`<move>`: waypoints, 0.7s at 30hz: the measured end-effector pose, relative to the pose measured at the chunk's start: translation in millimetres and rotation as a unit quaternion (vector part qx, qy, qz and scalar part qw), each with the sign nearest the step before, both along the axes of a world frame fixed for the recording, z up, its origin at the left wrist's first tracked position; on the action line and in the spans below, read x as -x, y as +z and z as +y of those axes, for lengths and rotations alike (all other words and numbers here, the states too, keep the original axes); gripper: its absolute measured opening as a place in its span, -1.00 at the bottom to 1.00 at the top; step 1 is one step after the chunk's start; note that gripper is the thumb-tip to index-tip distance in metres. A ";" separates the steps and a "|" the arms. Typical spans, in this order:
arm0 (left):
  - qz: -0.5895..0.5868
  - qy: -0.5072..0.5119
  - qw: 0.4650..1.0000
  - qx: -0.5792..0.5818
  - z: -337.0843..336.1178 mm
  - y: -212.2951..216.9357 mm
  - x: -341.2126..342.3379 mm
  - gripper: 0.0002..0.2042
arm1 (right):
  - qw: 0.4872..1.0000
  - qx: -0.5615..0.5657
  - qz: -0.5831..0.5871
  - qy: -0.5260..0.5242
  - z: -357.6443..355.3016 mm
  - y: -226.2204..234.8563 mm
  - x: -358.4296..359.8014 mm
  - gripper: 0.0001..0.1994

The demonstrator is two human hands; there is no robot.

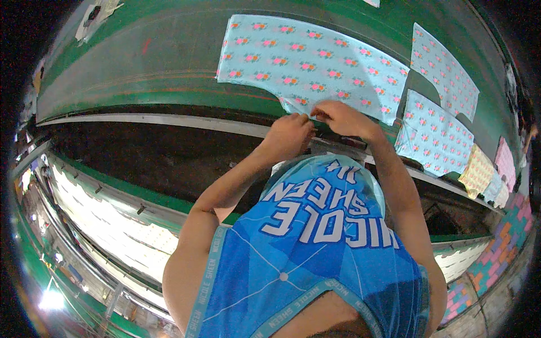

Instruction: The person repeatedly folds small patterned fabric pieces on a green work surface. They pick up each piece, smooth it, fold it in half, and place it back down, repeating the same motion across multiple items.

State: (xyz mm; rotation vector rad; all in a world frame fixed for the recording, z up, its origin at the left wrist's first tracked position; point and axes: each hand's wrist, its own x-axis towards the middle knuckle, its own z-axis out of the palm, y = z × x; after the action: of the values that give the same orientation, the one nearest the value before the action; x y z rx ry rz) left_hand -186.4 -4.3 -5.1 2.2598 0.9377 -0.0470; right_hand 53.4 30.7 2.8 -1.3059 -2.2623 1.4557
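Observation:
Before me on the table lies a large cut piece of light blue fabric (315, 62) with pink and orange flowers. Its near edge curves, and a small crease shows where it meets my fingers. My left hand (290, 135) is at the table's edge, fingers curled and closed, the tips touching or just below the fabric's near edge. Beside it, my right hand (341, 118) bends over the same edge with fingers pinched together, close to the left fingertips. Whatever sits between the fingers of either hand is too small or hidden to make out.
The green and grey table (135, 67) has a pale rail (163, 119) along its near side. To the right lie more blue floral pieces (445, 73), (434, 135) and a yellow piece (479, 172). A small dark object (92, 16) rests at the far left.

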 end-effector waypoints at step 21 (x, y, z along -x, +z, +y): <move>0.026 0.304 0.877 -0.370 130.7 -76.6 71.6 -0.28 | 0.787 -0.397 -0.341 -0.327 -16.4 -75.8 -98.7 -0.33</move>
State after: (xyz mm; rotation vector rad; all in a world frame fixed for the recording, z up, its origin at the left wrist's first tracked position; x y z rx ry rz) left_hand -258.1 126.4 -81.7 2.4852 1.9043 0.6343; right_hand 152.1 14.3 -73.0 -2.1000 -1.9424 -0.2630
